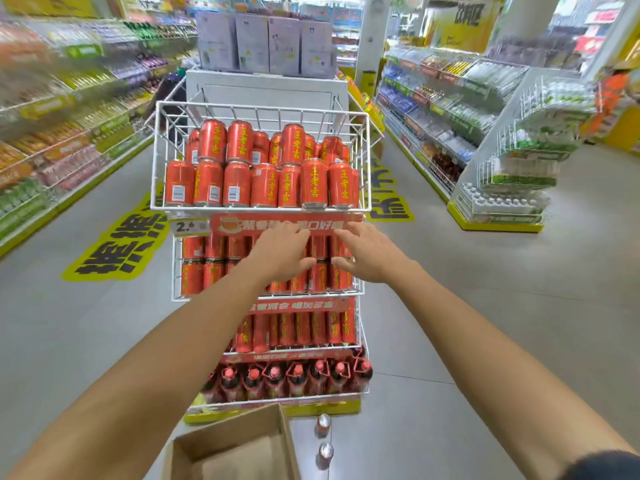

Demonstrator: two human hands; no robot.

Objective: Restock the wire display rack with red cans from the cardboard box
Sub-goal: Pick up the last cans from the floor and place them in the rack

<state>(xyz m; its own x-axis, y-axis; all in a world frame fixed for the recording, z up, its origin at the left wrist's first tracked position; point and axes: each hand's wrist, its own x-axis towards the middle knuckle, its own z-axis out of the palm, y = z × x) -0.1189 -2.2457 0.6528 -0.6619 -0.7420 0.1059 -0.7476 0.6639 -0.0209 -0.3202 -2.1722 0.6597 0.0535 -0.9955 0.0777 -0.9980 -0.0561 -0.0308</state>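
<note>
Both bare arms reach forward to the white wire display rack [259,109] standing in a shop aisle. The left hand [280,254] and the right hand [370,254] hover side by side in front of the second basket from the top, just below the red sign strip [277,223] and its price tag [187,226]. The left fingers [294,233] and the right fingers [349,235] are stretched out and loosely spread, released and holding nothing. Whether the tips touch the cans behind them cannot be told. Red cans [265,185] with yellow lettering fill the top basket upright in two stacked layers. More of them stand in the second basket behind the hands and in the third basket beneath it. The lowest tier holds dark bottles [298,375] with red caps. On the grey floor [485,306] at the foot of the rack sits the open cardboard box [242,431], near the bottom edge of the view. Just to its right two loose cans [323,424] stand upright on the floor, one behind the other, their silver tops showing. Blurred stocked shelves [69,150] line both sides of the aisle.
</note>
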